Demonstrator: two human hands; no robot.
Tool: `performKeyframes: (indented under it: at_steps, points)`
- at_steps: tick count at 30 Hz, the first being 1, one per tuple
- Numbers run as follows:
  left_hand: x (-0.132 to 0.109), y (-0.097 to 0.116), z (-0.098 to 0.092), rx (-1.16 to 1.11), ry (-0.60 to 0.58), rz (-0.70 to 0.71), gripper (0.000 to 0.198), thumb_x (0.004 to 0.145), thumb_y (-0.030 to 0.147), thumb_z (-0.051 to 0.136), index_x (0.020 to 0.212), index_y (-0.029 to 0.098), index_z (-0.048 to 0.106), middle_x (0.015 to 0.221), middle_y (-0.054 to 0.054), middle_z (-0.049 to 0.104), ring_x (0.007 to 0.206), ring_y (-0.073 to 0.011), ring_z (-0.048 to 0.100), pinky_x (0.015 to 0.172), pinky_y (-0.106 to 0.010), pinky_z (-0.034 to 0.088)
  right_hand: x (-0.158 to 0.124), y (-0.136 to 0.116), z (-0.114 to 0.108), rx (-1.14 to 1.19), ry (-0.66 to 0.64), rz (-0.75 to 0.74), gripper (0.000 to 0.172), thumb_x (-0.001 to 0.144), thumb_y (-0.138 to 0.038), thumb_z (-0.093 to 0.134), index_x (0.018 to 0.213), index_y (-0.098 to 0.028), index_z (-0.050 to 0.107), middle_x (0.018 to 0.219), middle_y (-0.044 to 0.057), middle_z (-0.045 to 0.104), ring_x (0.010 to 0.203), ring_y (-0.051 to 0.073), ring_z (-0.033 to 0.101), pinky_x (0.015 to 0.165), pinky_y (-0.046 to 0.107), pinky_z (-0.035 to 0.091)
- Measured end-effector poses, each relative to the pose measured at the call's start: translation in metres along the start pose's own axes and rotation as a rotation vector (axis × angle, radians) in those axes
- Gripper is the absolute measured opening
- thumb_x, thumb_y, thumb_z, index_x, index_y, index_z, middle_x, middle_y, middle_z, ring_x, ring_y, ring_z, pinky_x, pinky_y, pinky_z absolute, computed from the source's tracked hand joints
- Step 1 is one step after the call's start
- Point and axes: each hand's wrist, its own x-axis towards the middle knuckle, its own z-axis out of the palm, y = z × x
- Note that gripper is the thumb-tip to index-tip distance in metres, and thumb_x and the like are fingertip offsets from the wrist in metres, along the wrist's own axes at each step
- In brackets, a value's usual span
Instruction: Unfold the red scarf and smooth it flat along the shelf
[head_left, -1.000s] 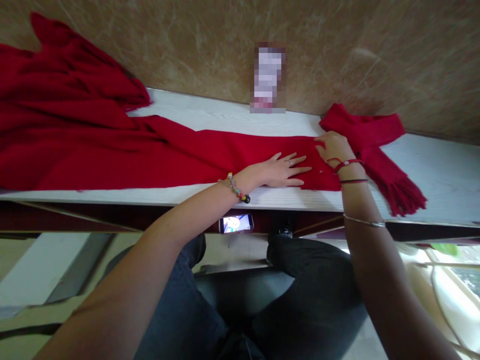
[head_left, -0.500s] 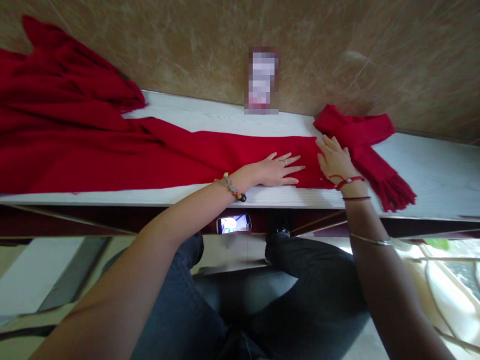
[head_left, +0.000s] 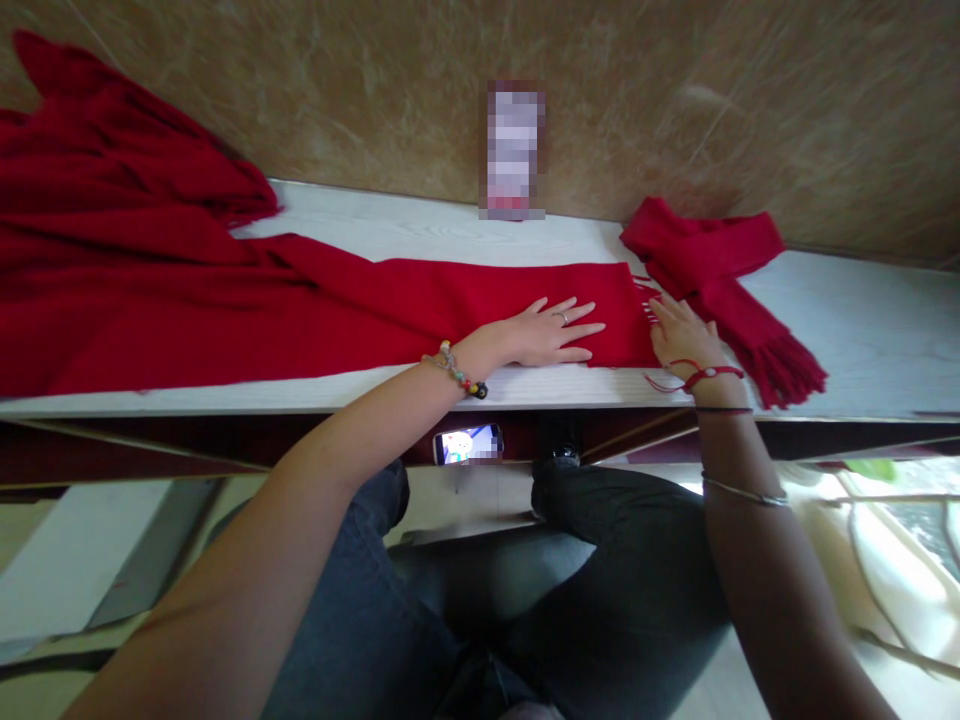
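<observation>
A long piece of red cloth (head_left: 352, 310) lies along the white board, its fringed end at the right. My left hand (head_left: 551, 333) rests flat on it with the fingers spread. My right hand (head_left: 686, 340) is at the fringed edge, fingers forward and partly apart over the strands, gripping nothing that I can see. Just beyond it lies a crossed red scarf (head_left: 720, 265) with a tasselled end pointing towards the front right.
Bunched red fabric (head_left: 142, 140) lies at the back left, against the brown marbled surface (head_left: 360, 90). A blurred-out item (head_left: 514, 145) stands behind the white board (head_left: 570, 240). A lit phone (head_left: 469, 445) is below its front edge.
My right hand has slid to the right, off the cloth's flat end, and the fringe strands now show. My left hand stays on the cloth. The view has shifted slightly.
</observation>
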Motion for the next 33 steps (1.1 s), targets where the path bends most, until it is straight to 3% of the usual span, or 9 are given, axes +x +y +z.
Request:
performKeyframes:
  at_steps: [3,7,10,16,21,25,29,33]
  points:
    - [0.0,-0.001,0.001,-0.001,0.001,0.004,0.062,0.091,0.056,0.025,0.148,0.03,0.019,0.158,0.0,0.006,0.144,-0.0244,0.005,0.114,-0.05,0.006,-0.002,-0.013,-0.002,0.009,0.091,-0.095,0.053,0.087,-0.022,0.034,0.14,-0.024,0.041,0.145,0.011,0.041,0.135,0.032,0.032,0.099,0.067,0.031]
    - [0.0,0.001,-0.001,0.002,-0.009,-0.001,0.063,0.091,0.055,0.025,0.148,0.029,0.017,0.158,-0.001,0.004,0.144,-0.0249,0.005,0.114,-0.05,0.007,-0.002,-0.024,0.003,-0.001,-0.021,-0.182,0.049,0.09,-0.025,0.031,0.137,-0.025,0.044,0.144,0.008,0.043,0.135,0.029,0.034,0.103,0.063,0.031]
    - [-0.001,0.002,-0.003,-0.001,-0.02,-0.008,0.064,0.092,0.054,0.027,0.149,0.029,0.015,0.157,-0.002,0.004,0.144,-0.0251,0.006,0.114,-0.05,0.008,-0.001,-0.015,0.006,0.007,-0.091,-0.121,0.048,0.091,-0.028,0.03,0.137,-0.025,0.044,0.145,0.008,0.042,0.134,0.031,0.034,0.1,0.067,0.031]
    - [-0.001,0.002,-0.003,0.013,-0.027,-0.006,0.063,0.091,0.054,0.027,0.149,0.029,0.016,0.157,-0.001,0.005,0.144,-0.0258,0.006,0.114,-0.051,0.008,-0.001,0.015,0.004,-0.006,-0.025,-0.005,0.048,0.086,-0.023,0.038,0.133,-0.026,0.049,0.143,0.009,0.044,0.132,0.036,0.036,0.096,0.072,0.03]
    - [-0.001,0.002,-0.003,0.011,-0.027,-0.012,0.062,0.092,0.054,0.026,0.148,0.03,0.017,0.157,0.0,0.004,0.144,-0.025,0.005,0.114,-0.05,0.007,-0.001,-0.003,-0.002,0.023,0.105,-0.075,0.052,0.087,-0.019,0.035,0.138,-0.026,0.043,0.145,0.009,0.042,0.135,0.033,0.033,0.099,0.068,0.03]
    - [-0.001,0.004,-0.005,0.004,-0.04,-0.024,0.063,0.092,0.054,0.028,0.148,0.028,0.018,0.157,-0.002,0.005,0.144,-0.0256,0.005,0.114,-0.05,0.007,0.001,-0.018,0.002,-0.004,-0.012,-0.18,0.049,0.09,-0.028,0.034,0.138,-0.028,0.043,0.145,0.008,0.042,0.135,0.033,0.032,0.099,0.068,0.03]
    - [-0.001,0.005,-0.006,0.003,-0.045,-0.039,0.063,0.092,0.053,0.029,0.149,0.028,0.016,0.157,-0.002,0.005,0.144,-0.0257,0.006,0.114,-0.051,0.008,-0.001,-0.001,0.005,-0.012,-0.102,-0.101,0.048,0.091,-0.032,0.031,0.136,-0.03,0.045,0.144,0.006,0.043,0.133,0.033,0.035,0.096,0.071,0.03]
    - [-0.002,0.005,-0.006,0.008,-0.033,-0.037,0.063,0.091,0.054,0.028,0.148,0.03,0.016,0.157,-0.001,0.006,0.144,-0.0247,0.007,0.114,-0.05,0.009,-0.003,0.015,-0.002,-0.047,-0.015,-0.015,0.047,0.087,-0.025,0.035,0.132,-0.028,0.05,0.145,0.006,0.041,0.135,0.033,0.032,0.098,0.072,0.027]
